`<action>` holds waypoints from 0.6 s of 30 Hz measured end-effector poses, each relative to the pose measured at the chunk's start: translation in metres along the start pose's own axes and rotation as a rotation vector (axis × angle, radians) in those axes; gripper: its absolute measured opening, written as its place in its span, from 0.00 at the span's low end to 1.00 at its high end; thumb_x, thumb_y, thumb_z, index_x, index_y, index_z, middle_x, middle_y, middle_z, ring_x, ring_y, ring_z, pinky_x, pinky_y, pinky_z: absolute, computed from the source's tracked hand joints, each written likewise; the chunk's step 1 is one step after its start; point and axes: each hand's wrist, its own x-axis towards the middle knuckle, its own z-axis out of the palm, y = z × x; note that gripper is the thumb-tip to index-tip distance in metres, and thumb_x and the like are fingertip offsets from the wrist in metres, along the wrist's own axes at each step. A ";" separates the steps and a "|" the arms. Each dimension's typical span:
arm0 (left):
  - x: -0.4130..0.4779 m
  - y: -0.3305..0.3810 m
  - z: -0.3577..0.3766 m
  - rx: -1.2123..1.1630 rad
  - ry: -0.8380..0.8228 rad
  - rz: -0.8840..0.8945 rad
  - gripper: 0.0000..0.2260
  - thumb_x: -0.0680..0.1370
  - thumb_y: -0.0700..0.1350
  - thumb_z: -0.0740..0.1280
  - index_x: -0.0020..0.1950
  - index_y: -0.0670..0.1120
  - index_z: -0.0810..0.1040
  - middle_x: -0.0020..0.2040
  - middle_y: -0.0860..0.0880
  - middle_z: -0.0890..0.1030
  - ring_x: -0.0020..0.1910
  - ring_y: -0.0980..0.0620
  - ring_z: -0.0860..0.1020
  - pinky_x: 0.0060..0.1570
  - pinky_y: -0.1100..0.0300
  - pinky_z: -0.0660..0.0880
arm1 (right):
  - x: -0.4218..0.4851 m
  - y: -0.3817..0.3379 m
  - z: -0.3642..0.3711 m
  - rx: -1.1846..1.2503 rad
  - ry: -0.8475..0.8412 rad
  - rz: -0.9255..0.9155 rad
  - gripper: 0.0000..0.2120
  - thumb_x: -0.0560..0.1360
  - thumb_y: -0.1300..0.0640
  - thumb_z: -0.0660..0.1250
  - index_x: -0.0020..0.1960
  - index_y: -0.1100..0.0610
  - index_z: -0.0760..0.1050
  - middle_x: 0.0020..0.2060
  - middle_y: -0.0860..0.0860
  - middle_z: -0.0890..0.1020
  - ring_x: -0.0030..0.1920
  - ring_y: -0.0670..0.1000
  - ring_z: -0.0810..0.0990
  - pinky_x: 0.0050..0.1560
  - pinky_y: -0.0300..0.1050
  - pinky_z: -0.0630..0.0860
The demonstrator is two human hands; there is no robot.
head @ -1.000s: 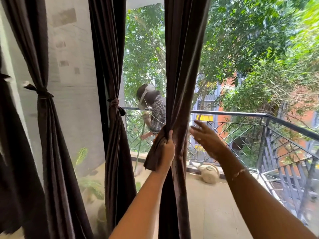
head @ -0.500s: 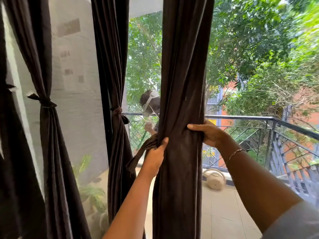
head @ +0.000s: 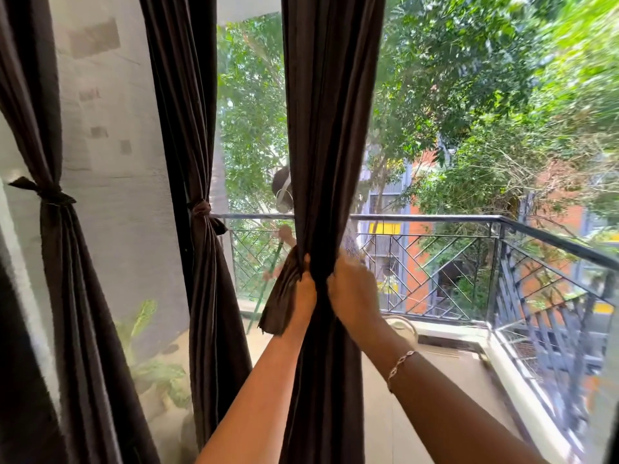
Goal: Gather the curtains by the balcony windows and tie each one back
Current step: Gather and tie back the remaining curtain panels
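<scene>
At frame centre, left hand [head: 304, 294] and right hand [head: 352, 293] together clutch the gathered dark brown fabric curtain [head: 331, 128]; beige balcony floor [head: 395, 430] lies beyond.

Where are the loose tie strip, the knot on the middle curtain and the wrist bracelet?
loose tie strip [head: 279, 296]: head view, on its hanging end.
knot on the middle curtain [head: 201, 208]: head view, on the centre of the knot.
bracelet [head: 400, 363]: head view, on the chain across the right wrist.

Dark centre curtain [head: 331, 128] hangs gathered mid-height, untied; far-left curtain [head: 63, 262] and next curtain [head: 205, 279] are tied
</scene>
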 end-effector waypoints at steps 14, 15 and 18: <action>0.005 0.001 -0.007 -0.038 -0.239 -0.232 0.21 0.81 0.50 0.57 0.64 0.34 0.71 0.63 0.37 0.75 0.63 0.41 0.73 0.60 0.53 0.69 | -0.033 0.023 -0.001 0.117 -0.270 -0.433 0.16 0.74 0.53 0.62 0.58 0.60 0.77 0.44 0.56 0.81 0.45 0.56 0.79 0.45 0.49 0.77; 0.008 0.000 -0.008 -0.058 -0.206 -0.224 0.20 0.80 0.48 0.58 0.63 0.34 0.72 0.62 0.37 0.76 0.63 0.41 0.74 0.60 0.53 0.69 | -0.029 0.030 -0.005 0.158 -0.140 -0.444 0.15 0.75 0.54 0.61 0.53 0.62 0.79 0.42 0.56 0.81 0.43 0.55 0.80 0.43 0.49 0.79; 0.010 -0.004 -0.008 -0.053 -0.179 -0.206 0.17 0.80 0.46 0.60 0.61 0.35 0.75 0.53 0.39 0.80 0.53 0.44 0.78 0.49 0.64 0.72 | -0.007 0.046 -0.011 0.271 0.105 -0.232 0.15 0.73 0.63 0.64 0.59 0.63 0.76 0.53 0.60 0.79 0.55 0.58 0.78 0.53 0.53 0.78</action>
